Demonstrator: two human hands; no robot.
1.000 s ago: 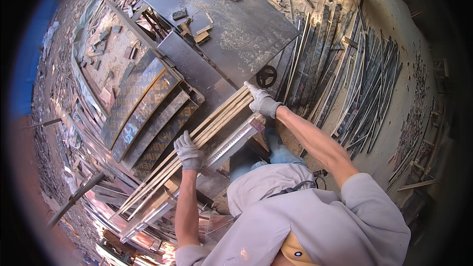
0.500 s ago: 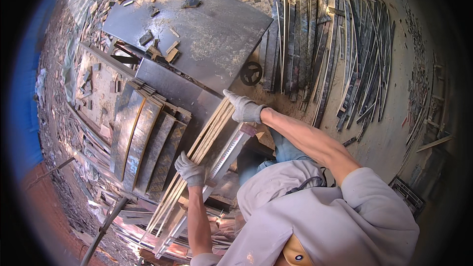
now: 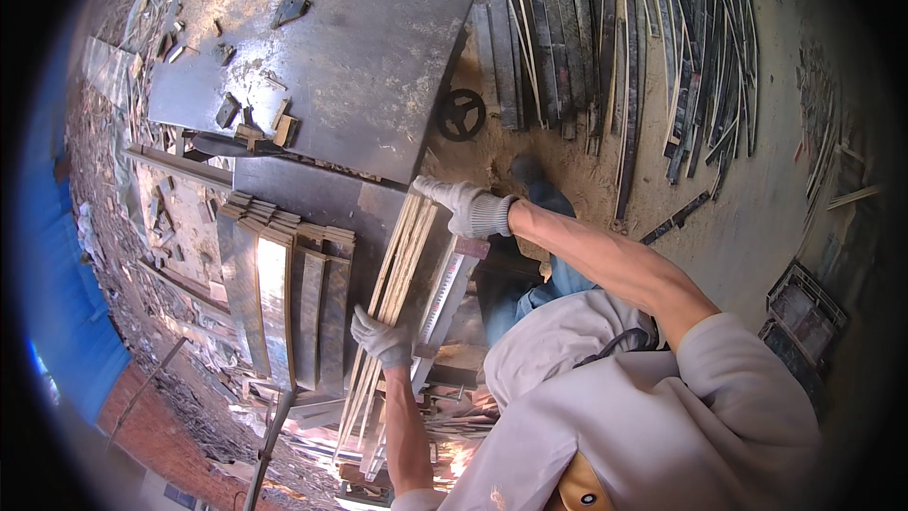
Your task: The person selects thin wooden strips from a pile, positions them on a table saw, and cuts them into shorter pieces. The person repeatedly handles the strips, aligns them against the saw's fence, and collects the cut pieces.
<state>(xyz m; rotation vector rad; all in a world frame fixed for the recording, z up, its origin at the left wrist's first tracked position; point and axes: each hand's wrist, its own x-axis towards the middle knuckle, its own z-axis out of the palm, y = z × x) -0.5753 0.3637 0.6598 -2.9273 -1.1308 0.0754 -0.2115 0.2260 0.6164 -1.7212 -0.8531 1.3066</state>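
Note:
A bundle of long, narrow plywood strips (image 3: 398, 260), pale along their edges, lies slantwise on the metal work surface. My right hand (image 3: 468, 208), in a pale knit glove, is closed over the far end of the bundle, its fingertips at the strip ends. Lower down, my left hand (image 3: 382, 340), gloved likewise, grips the bundle from the side. Just right of the strips runs a metal rail with a ruler scale (image 3: 440, 303), with a dark reddish block (image 3: 472, 248) at its far end. Parts of the strips are hidden beneath my gloves.
Left of the bundle stand stacked dark-faced boards (image 3: 312, 312). Beyond spreads a large metal tabletop (image 3: 369, 57) with wood offcuts and sawdust on it. A black handwheel (image 3: 462, 114) sits by its right edge. Long dark strips (image 3: 558, 38) cover the ground at far right.
The whole view has turned and shifted, so the table and stacked boards appear differently placed. Both hands stay on the strip bundle, which now looks steeper in the picture.

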